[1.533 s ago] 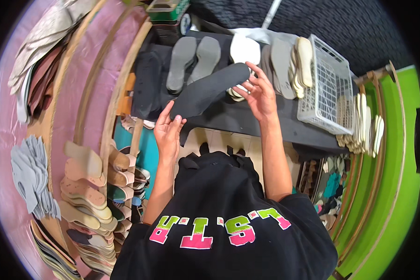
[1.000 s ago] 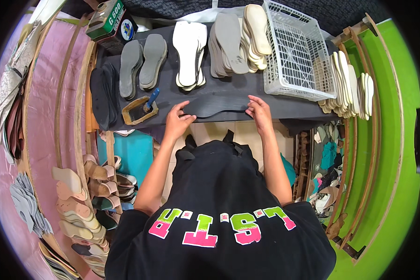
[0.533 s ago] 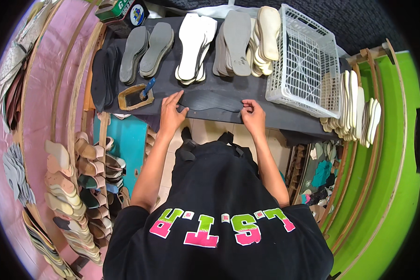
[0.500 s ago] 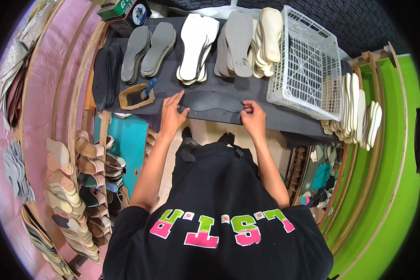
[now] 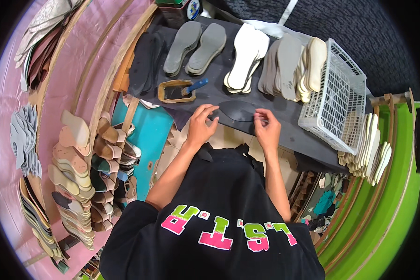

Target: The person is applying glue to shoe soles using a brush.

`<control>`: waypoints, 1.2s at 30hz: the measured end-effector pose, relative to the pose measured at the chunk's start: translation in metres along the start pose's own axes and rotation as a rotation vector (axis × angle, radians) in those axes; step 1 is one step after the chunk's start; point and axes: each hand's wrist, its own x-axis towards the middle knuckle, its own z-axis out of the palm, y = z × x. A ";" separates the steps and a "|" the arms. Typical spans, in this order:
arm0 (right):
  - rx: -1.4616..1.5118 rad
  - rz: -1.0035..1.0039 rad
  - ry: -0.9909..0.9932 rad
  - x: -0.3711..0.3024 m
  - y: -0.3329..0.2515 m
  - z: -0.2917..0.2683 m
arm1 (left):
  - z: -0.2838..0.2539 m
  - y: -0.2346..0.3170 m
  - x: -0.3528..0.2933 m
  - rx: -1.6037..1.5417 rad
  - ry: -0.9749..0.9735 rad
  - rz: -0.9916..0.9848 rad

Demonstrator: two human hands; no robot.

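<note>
A thin black insole-shaped sheet (image 5: pixel 235 111) lies near the front edge of the dark-covered table (image 5: pixel 284 123), hard to tell from the dark cloth. My left hand (image 5: pixel 203 125) is beside its left end, thumb and fingers spread, with nothing visible between them. At the other end, my right hand (image 5: pixel 267 128) has its fingers curled in against the sheet, the tip hidden by them. Beyond my left hand sits a shallow tan tray (image 5: pixel 162 92) with dark contents and a blue-handled brush (image 5: pixel 197 86) resting in it.
Stacked insoles line the table's back: black (image 5: pixel 144 65), grey (image 5: pixel 184 46), white (image 5: pixel 242 56), more grey (image 5: pixel 287 65) and cream (image 5: pixel 316 60). A white plastic crate (image 5: pixel 308 119) stands at the right. Racks of shoes (image 5: pixel 105 161) and soles flank me.
The view has turned, shifting the table rightward and tilting it. My left hand has come off the sheet's left end, and the hands are closer together.
</note>
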 end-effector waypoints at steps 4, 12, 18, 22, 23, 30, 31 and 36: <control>0.322 0.046 -0.217 0.011 -0.026 0.076 | -0.055 -0.013 0.006 0.230 0.258 0.219; 0.058 -0.316 -0.171 0.048 -0.079 0.179 | -0.125 -0.044 0.042 0.371 0.160 0.152; -0.039 -0.392 -0.184 0.041 -0.087 0.193 | -0.125 -0.056 0.047 0.378 0.139 0.090; 0.034 -0.306 -0.197 0.038 -0.096 0.206 | -0.132 -0.057 0.052 0.276 0.105 0.100; 0.031 -0.303 -0.190 0.041 -0.095 0.208 | -0.134 -0.059 0.054 0.272 0.099 0.104; -0.144 -0.222 -0.194 0.052 -0.102 0.198 | -0.135 -0.071 0.056 0.240 0.103 0.133; -0.097 -0.274 -0.190 0.051 -0.104 0.202 | -0.134 -0.071 0.056 0.243 0.110 0.144; -0.151 -0.464 -0.093 0.060 -0.090 0.203 | -0.135 -0.072 0.057 0.233 0.104 0.153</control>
